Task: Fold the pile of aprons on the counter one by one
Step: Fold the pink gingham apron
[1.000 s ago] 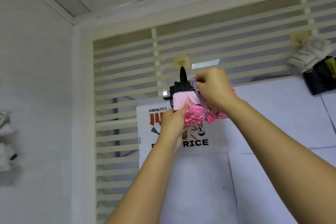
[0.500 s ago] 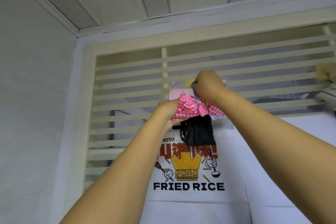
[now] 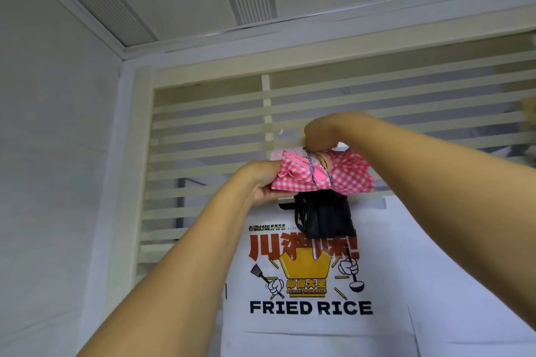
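- So, quick update from my end of the feed: a second ago the black bundle (image 3: 324, 219) was poking up behind the pink checked apron (image 3: 348, 180). Now it hangs just below the apron, in front of the FRIED RICE poster (image 3: 290, 336).
- Both hands have carried the apron higher in that time. It's now up against the slatted screen (image 3: 203, 130) on the far wall, nowhere near the counter.
- My read for the task: this apron is done. It's folded into a tight wad with a striped cord (image 3: 311, 166) round its middle, and it's being stowed or hung up, not folded further. The counter and the rest of the pile are out of view, so I can't say how many are left.
- Left hand (image 3: 258, 185): its fingers (image 3: 269, 168) are curled round the left end of the apron, with the thumb underneath propping it from below.
- Right hand (image 3: 322, 130): its fingertips (image 3: 320, 155) are bunched tight at the top of the wad, right where the cord comes up. It's probably pinching the cord to loop it over a hook, but the hand hides that spot, so don't quote me.
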`<state>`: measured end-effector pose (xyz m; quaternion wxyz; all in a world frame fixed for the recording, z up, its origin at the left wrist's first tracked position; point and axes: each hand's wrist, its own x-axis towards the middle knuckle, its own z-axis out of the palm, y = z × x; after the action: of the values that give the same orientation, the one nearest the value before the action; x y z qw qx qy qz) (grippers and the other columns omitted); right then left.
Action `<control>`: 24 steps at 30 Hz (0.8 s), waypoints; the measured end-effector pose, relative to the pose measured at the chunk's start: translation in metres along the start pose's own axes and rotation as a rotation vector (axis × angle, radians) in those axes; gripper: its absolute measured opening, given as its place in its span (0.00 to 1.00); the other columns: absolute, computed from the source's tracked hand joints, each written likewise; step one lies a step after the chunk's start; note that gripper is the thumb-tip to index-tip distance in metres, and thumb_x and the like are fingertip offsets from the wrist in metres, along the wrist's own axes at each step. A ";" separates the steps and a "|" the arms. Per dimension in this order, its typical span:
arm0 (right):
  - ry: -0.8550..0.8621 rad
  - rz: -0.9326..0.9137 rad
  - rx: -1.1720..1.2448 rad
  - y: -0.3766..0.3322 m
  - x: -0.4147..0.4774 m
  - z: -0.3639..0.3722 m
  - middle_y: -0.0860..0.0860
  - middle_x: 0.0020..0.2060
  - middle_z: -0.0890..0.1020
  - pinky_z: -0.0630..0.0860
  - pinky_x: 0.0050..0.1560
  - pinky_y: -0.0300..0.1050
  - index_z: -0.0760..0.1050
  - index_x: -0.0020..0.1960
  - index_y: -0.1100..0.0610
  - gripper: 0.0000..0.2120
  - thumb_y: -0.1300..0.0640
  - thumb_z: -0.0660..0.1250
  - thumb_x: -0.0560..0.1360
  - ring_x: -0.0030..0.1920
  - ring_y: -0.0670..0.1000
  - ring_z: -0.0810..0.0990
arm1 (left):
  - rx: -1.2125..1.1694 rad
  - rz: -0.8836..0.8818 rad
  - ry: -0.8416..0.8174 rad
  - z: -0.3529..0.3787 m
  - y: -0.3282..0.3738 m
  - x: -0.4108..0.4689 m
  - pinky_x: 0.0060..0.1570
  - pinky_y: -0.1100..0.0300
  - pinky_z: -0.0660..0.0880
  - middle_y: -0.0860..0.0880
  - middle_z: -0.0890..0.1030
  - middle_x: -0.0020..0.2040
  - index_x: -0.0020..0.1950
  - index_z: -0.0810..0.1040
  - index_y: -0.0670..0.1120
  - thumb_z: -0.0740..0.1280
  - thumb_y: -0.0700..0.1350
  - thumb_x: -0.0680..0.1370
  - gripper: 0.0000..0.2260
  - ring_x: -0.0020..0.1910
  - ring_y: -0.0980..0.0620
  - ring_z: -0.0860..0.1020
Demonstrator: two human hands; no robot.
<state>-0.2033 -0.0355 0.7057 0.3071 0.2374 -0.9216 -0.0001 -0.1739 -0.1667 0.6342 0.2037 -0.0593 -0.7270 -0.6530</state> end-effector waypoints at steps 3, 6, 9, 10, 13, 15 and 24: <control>-0.015 -0.044 0.049 0.002 -0.005 0.002 0.54 0.35 0.74 0.72 0.44 0.46 0.71 0.37 0.57 0.13 0.59 0.56 0.80 0.36 0.54 0.72 | 0.043 0.035 -0.005 -0.002 -0.003 -0.004 0.29 0.59 0.80 0.46 0.82 0.30 0.44 0.77 0.40 0.63 0.40 0.81 0.08 0.28 0.53 0.81; 0.003 -0.026 0.006 -0.001 -0.021 0.003 0.60 0.57 0.76 0.68 0.46 0.45 0.70 0.62 0.64 0.12 0.60 0.56 0.81 0.47 0.57 0.72 | 0.123 0.080 -0.025 0.003 -0.005 -0.008 0.32 0.59 0.80 0.46 0.82 0.33 0.44 0.77 0.41 0.64 0.41 0.80 0.06 0.32 0.53 0.81; 0.100 -0.025 -0.118 -0.003 -0.039 0.009 0.60 0.61 0.75 0.66 0.45 0.44 0.69 0.65 0.63 0.16 0.63 0.61 0.78 0.50 0.57 0.73 | 0.264 0.123 0.000 0.009 -0.006 -0.010 0.35 0.59 0.81 0.44 0.82 0.41 0.46 0.77 0.41 0.64 0.42 0.80 0.06 0.36 0.50 0.81; 0.146 -0.046 -0.146 -0.002 -0.043 0.012 0.60 0.60 0.75 0.68 0.45 0.44 0.71 0.64 0.63 0.15 0.63 0.62 0.77 0.53 0.58 0.75 | 0.303 0.133 0.025 0.009 -0.005 -0.011 0.33 0.59 0.81 0.43 0.82 0.41 0.47 0.77 0.40 0.64 0.43 0.80 0.07 0.36 0.50 0.81; 0.303 -0.092 0.012 0.001 -0.059 0.027 0.61 0.60 0.72 0.69 0.53 0.46 0.73 0.63 0.61 0.15 0.62 0.59 0.78 0.58 0.61 0.73 | 0.361 0.162 0.151 0.010 -0.005 -0.022 0.30 0.61 0.79 0.43 0.80 0.41 0.53 0.76 0.37 0.65 0.51 0.79 0.16 0.36 0.47 0.80; 0.455 -0.133 0.171 0.003 -0.077 0.038 0.61 0.61 0.70 0.70 0.56 0.49 0.73 0.63 0.61 0.16 0.63 0.60 0.76 0.58 0.62 0.72 | 0.538 0.257 0.335 0.010 -0.009 -0.034 0.39 0.60 0.74 0.44 0.79 0.47 0.56 0.75 0.38 0.67 0.57 0.77 0.22 0.47 0.45 0.79; 0.591 -0.156 0.529 -0.001 -0.221 0.119 0.53 0.58 0.67 0.63 0.43 0.30 0.72 0.58 0.57 0.25 0.75 0.61 0.64 0.53 0.51 0.68 | 0.491 0.558 0.292 0.033 -0.119 -0.175 0.33 0.62 0.71 0.49 0.75 0.30 0.51 0.67 0.49 0.70 0.46 0.76 0.12 0.32 0.50 0.77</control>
<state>-0.1162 0.0425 0.4838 0.4863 0.3671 -0.7410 0.2823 -0.0633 -0.1195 0.4565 0.4824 -0.1106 -0.7810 -0.3808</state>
